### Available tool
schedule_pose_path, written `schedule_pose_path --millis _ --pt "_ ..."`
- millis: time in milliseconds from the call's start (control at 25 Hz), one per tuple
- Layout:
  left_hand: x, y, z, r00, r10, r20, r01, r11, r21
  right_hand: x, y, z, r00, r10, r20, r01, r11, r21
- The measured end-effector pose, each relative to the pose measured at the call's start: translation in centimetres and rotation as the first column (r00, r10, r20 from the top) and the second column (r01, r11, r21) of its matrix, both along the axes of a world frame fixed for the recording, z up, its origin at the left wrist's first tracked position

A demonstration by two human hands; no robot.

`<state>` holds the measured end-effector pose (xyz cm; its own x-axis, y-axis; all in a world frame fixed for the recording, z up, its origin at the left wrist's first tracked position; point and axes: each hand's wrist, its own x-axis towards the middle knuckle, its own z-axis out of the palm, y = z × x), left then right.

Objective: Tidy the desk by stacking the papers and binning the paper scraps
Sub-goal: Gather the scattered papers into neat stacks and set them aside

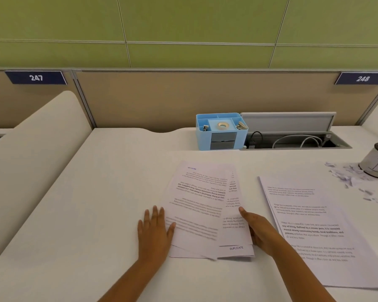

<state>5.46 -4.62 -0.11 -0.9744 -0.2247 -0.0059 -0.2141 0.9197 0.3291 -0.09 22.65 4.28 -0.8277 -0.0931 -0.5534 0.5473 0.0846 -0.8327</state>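
Note:
A loose pile of printed papers point(202, 205) lies skewed in the middle of the white desk point(96, 192). My left hand point(154, 229) lies flat with straight fingers against the pile's left edge, thumb on the top sheet. My right hand point(259, 231) is at the pile's right edge, thumb on top; its fingers are hidden under the sheets. A second, neater stack of printed papers point(316, 232) lies to the right. Torn paper scraps point(349, 176) are scattered at the far right around a grey tin bin point(376, 162) marked with a letter.
A light blue desk organiser point(222, 131) with a tape roll stands at the back. Beside it an open cable tray point(297, 140) holds cables. A beige partition runs behind the desk, and a cream divider point(37, 153) rises on the left.

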Motion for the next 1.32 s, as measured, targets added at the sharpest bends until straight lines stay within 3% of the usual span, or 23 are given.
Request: schedule_pose_path --millis 200,360,480,600,680,840,1000,1120,1240,1280,1320 --pt "2.2 3.7 0.4 0.994 -0.109 0.001 0.108 0.992 0.065 0.1 0.1 -0.1 0.998 0.051 -0.027 -0.051 0.999 -0.001" --pt "1.6 2.5 1.1 0.992 0.033 -0.126 0.014 0.933 0.359 0.3 0.2 -0.1 0.999 0.037 -0.019 -0.037 0.999 0.03" --pt "0.8 1.6 2.5 0.992 0.121 -0.042 -0.063 0.75 0.659 1.5 1.1 0.9 0.999 0.029 0.017 -0.027 0.995 -0.094" --pt "-0.7 0.6 5.0 0.993 -0.03 0.114 -0.081 0.525 0.847 2.4 1.9 2.7 0.99 0.078 -0.12 -0.102 0.971 -0.217" --pt "-1.1 0.6 6.9 0.993 -0.088 0.08 -0.045 0.347 0.937 2.7 1.5 4.0 0.965 0.134 -0.224 -0.174 0.97 -0.168" --pt "-1.7 2.1 10.4 0.993 -0.019 -0.114 0.113 0.349 0.93 2.4 -0.7 6.5 0.882 0.161 -0.444 -0.1 0.982 0.157" --pt "-1.7 3.4 12.8 0.963 0.11 -0.248 0.212 0.267 0.94 2.6 -2.2 8.3 0.8 0.049 -0.598 0.031 0.992 0.122" --pt "-1.3 4.1 14.3 0.902 0.252 -0.35 0.31 0.185 0.933 2.7 -2.9 8.6 0.775 -0.019 -0.632 0.076 0.995 0.063" --pt "-1.2 4.0 14.1 0.894 0.309 -0.324 0.336 0.015 0.942 3.0 -3.0 8.1 0.805 -0.059 -0.591 0.111 0.992 0.052" --pt "-1.2 3.7 13.6 0.9 0.306 -0.31 0.318 0.023 0.948 3.1 -2.9 8.0 0.817 -0.026 -0.576 0.099 0.99 0.096" --pt "-1.2 3.5 13.3 0.905 0.296 -0.304 0.291 0.087 0.953 3.3 -2.7 7.9 0.827 0.02 -0.562 0.073 0.987 0.143"
